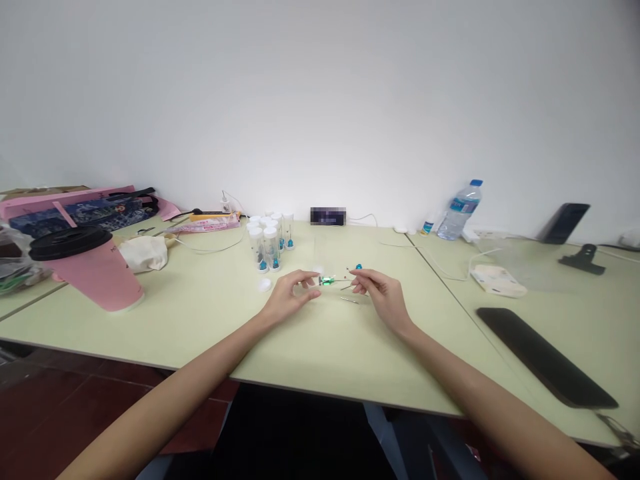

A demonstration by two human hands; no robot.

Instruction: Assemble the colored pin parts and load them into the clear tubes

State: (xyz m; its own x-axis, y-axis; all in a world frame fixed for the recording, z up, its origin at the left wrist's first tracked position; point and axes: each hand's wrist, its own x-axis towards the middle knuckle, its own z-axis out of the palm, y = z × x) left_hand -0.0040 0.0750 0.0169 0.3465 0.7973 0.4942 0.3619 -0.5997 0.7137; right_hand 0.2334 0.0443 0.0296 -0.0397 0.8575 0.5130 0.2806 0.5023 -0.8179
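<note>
My left hand (290,293) curls thumb and fingers around one end of a small clear tube lying sideways, with a bright green piece (327,281) showing in it. My right hand (379,290) pinches a thin metal rod-like tool (342,280) whose tip points left at the green piece. Whether the tip is inside the tube is too small to tell. Another slim metal piece (350,301) lies on the table below the fingers. Just behind my right fingertips sits a small blue piece (359,267). A loose white cap (265,285) rests left of my left hand.
Several clear white-capped vials (270,247) with blue pieces inside stand behind my left hand. A pink cup (97,267) with a black lid is at left. To the right are a water bottle (461,210), a white pad (499,280) and a long black case (545,355). A small display (328,216) stands by the wall.
</note>
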